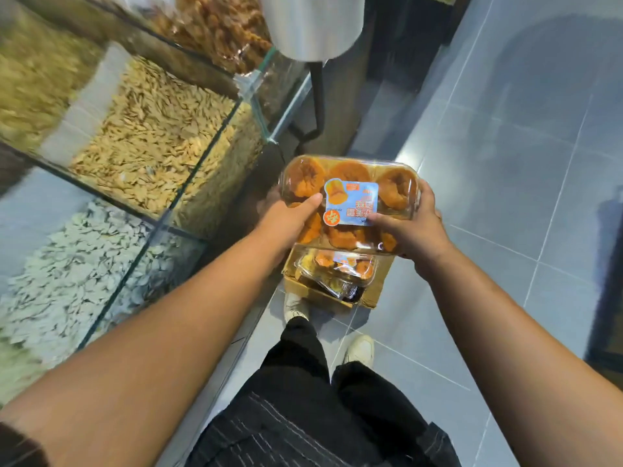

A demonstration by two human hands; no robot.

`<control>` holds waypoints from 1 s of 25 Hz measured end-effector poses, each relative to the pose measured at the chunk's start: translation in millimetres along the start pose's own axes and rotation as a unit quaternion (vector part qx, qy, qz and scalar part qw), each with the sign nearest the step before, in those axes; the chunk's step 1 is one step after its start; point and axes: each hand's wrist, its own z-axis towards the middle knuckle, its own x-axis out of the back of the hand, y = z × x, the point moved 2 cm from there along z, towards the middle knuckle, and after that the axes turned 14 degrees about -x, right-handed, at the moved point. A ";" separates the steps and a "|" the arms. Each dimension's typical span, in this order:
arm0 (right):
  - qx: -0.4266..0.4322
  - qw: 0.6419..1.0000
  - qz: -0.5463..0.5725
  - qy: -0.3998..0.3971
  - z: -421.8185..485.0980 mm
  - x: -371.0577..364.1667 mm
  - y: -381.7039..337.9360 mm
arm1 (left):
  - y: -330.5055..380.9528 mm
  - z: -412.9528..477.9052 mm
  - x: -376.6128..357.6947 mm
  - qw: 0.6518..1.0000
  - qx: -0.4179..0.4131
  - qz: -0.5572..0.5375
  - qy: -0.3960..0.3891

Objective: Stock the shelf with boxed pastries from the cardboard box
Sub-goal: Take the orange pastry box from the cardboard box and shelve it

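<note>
I hold a clear plastic box of orange pastries (pixel 350 183) with a blue label, level and above the floor. My left hand (pixel 286 220) grips its left side, thumb on the lid. My right hand (pixel 411 227) grips its right side, thumb on the label. Directly below, the brown cardboard box (pixel 377 288) sits open on the floor tiles. Inside it lies another clear pastry box (pixel 337 271), tilted, over dark packaging.
Glass bins run along the left: pale seeds (pixel 67 264), tan seeds (pixel 151 136) and brown fried snacks (pixel 219 25). A metal cylinder on a black stand (pixel 313 25) hangs above the counter end. Grey floor tiles (pixel 505 146) spread right. My white shoes (pixel 360 348) stand behind the cardboard box.
</note>
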 end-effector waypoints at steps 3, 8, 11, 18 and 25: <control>0.051 0.999 0.002 -0.011 -38.3 10.0 -30.4 | 14.3 -20.7 24.5 0.999 -0.027 0.004 0.042; 0.120 0.991 0.009 -0.062 -94.9 -0.6 -67.3 | 41.4 -61.9 70.2 0.992 -0.053 -0.027 0.107; 0.159 0.982 -0.005 -0.103 -127.7 -24.1 -90.2 | 43.7 -82.1 110.7 0.979 -0.075 -0.045 0.186; 0.211 0.964 -0.038 -0.154 -181.7 -110.4 -144.0 | 44.4 -117.7 218.1 0.958 -0.095 -0.086 0.258; 0.280 0.938 -0.111 -0.173 -260.7 -231.2 -185.5 | 14.8 -153.7 358.5 0.926 -0.124 -0.093 0.345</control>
